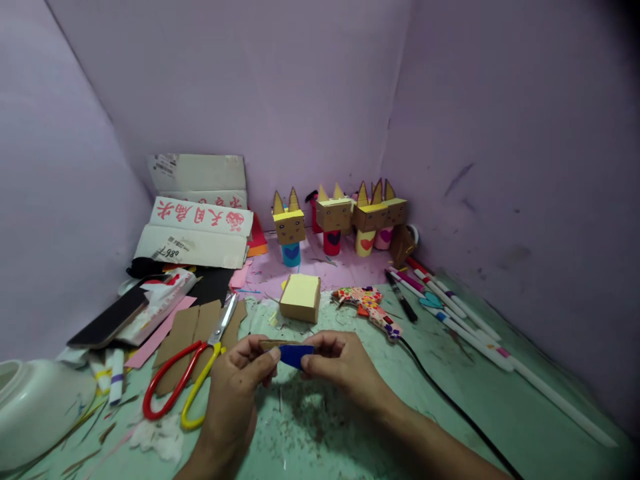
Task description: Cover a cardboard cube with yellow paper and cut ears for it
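Observation:
Between my two hands I hold a small cardboard piece (pixel 293 355) with a blue face and a brown corrugated edge. My left hand (pixel 245 370) pinches its left end, thumb on the blue side. At the other end, the thumb and fingers of my right hand (pixel 340 363) are closed on the same piece. Just beyond my hands sits a small cardboard box (pixel 300 298) with a pale yellow top. Scissors (pixel 197 373) with red and yellow handles lie left of my left hand. A flower-patterned glue gun (pixel 367 310) rests beyond my right hand, its black cord running toward me.
Several cardboard figures (pixel 291 230) with pointed ears stand at the back on pink paper. Folded white cardboard (pixel 195 230) leans at the back left. Marker pens (pixel 470 333) lie along the right wall. A white jar (pixel 43 413) lies at the left edge.

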Demonstrator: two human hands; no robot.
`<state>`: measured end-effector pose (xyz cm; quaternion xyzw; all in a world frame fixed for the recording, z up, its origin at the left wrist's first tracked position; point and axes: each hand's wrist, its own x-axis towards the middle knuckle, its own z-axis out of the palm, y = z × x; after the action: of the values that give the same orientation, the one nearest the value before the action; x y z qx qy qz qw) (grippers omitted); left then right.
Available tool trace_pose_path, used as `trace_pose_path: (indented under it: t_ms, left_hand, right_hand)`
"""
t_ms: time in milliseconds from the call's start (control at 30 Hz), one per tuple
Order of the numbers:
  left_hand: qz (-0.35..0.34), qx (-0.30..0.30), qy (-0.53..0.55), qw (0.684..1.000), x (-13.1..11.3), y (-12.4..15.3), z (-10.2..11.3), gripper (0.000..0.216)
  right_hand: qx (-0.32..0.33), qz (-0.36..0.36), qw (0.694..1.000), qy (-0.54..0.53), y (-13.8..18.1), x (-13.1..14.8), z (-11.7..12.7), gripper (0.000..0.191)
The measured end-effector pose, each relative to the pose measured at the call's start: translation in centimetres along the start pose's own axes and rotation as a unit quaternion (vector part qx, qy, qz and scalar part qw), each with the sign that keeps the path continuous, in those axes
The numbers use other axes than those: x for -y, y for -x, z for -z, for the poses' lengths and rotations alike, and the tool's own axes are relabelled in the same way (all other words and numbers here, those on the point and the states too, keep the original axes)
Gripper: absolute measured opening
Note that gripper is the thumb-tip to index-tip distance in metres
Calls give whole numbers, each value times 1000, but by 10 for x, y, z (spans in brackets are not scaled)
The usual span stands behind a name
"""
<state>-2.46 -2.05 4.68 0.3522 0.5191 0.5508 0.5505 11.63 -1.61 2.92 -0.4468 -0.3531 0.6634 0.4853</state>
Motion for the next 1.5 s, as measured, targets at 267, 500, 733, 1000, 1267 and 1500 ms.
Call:
trace_pose_path:
  t_ms: [267,500,733,1000,1267,1500]
  left_hand:
    - [-10,-15,17,1000,10,1,2,23]
    - [-39,-18,4,999,20,6,-1,19]
    - [-40,-8,25,999,22,8,-3,17]
    - [-25,69,-36,997,19,8,-8,22]
    - [-115,-22,-538,835,-16,-24,49,40]
    - [-73,13,-731,679,-18,-30,77,53]
  right_hand:
    - [-23,19,999,-27,1,-2,-2,13]
    - [0,31,998,-54,3,-7,-5,20]
    - [7,52,997,-59,3,-10,-4,23]
    - [-56,57,995,-53,4,-8,-5,17]
    - [-120,42,985,-115,-3,-6,6,18]
    - [-124,52,984,-114,-1,-4,8,16]
